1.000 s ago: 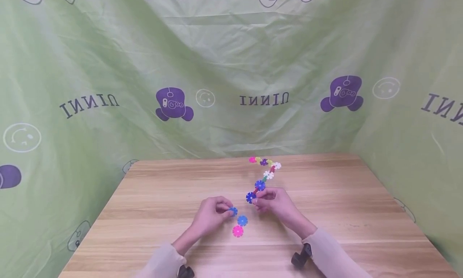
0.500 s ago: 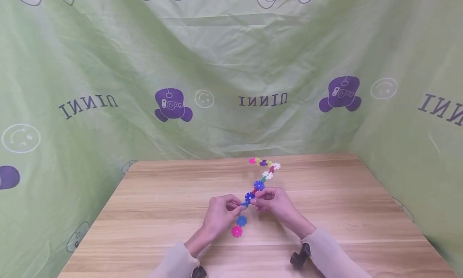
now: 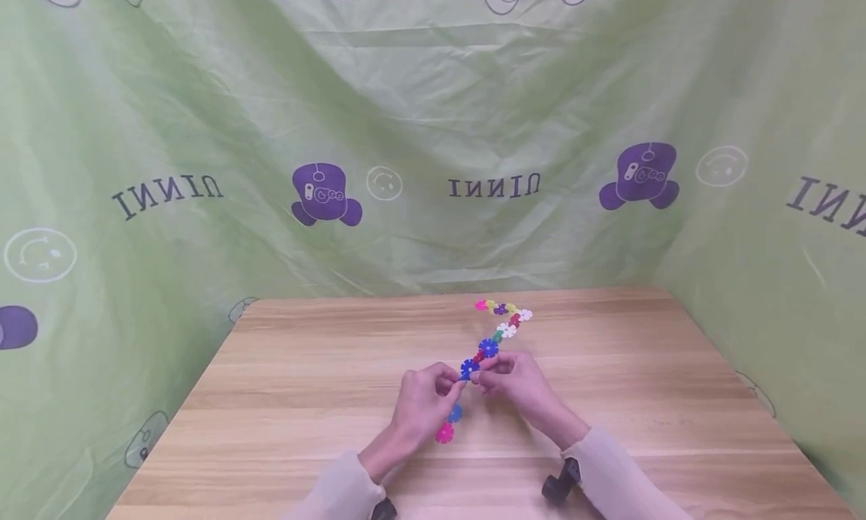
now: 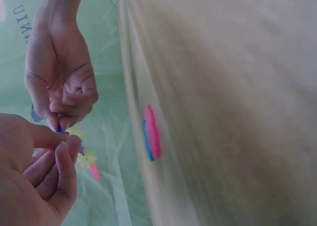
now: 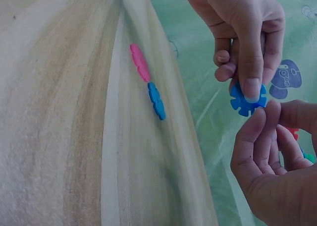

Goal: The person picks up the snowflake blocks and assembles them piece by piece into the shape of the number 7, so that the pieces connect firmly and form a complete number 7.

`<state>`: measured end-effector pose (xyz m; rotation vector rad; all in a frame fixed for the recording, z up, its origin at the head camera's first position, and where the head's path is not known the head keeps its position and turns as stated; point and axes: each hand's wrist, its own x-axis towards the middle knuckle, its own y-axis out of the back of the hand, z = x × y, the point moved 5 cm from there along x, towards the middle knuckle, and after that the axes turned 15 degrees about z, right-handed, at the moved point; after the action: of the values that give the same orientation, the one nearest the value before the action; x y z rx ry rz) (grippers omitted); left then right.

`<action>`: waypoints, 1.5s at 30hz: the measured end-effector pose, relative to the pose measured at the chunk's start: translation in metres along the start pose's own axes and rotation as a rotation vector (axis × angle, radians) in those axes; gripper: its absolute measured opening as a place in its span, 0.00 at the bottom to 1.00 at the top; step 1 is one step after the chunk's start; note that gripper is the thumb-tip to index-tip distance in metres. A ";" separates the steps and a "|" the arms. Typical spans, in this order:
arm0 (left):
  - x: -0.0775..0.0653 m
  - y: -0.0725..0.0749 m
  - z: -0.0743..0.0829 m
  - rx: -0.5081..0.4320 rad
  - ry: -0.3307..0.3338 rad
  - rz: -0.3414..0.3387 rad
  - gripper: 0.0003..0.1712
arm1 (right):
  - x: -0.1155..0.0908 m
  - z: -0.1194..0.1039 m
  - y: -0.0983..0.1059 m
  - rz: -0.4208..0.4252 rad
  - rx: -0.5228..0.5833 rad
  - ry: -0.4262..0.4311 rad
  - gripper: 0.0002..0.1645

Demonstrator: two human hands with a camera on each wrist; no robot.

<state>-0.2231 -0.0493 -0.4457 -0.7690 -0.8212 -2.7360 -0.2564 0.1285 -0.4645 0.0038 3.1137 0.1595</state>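
My left hand (image 3: 422, 407) pinches a light blue notched snowflake disc (image 5: 241, 104) between thumb and fingers. My right hand (image 3: 521, 385) pinches the dark blue disc (image 3: 470, 369) at the near end of a chain of interlocked snowflake discs (image 3: 506, 330). The two held discs meet at the fingertips; whether their slots are interlocked, I cannot tell. Beyond the right hand the chain runs away in red, blue, green, white, yellow and purple, bending left to a pink disc (image 3: 481, 305). In the left wrist view the fingers hide most of both held discs.
Below the hands, a loose blue disc (image 3: 455, 413) and a pink disc (image 3: 444, 433) lie on the wooden table (image 3: 284, 400), partly behind the left hand in the head view. A green printed cloth (image 3: 433, 114) hangs around the table's back and sides.
My left hand has moved right and slightly away, bringing its light blue disc up to the dark blue one. The chain's far end has shifted slightly right; my right hand has stayed nearly still.
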 end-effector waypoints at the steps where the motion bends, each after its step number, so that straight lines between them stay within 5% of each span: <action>1: 0.000 0.000 0.001 0.001 -0.008 0.003 0.03 | -0.001 0.000 0.000 0.001 0.000 -0.001 0.11; 13: 0.005 0.000 -0.001 -0.025 0.022 -0.004 0.03 | 0.000 0.001 0.001 0.014 0.018 -0.006 0.12; 20: 0.003 0.004 -0.012 -0.037 0.084 -0.050 0.17 | 0.001 -0.002 0.005 0.014 0.025 -0.002 0.13; 29: -0.001 -0.001 -0.035 0.197 0.102 -0.274 0.22 | 0.002 -0.005 0.008 0.032 0.022 -0.021 0.15; 37: -0.001 -0.006 -0.047 0.154 0.163 -0.387 0.19 | -0.001 -0.007 0.008 0.026 0.018 -0.027 0.15; 45: 0.001 -0.009 -0.046 0.170 0.148 -0.435 0.17 | 0.000 -0.005 0.007 0.024 0.028 -0.023 0.14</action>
<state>-0.2465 -0.0672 -0.4820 -0.3823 -1.2963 -2.9845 -0.2561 0.1353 -0.4587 0.0431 3.0932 0.1154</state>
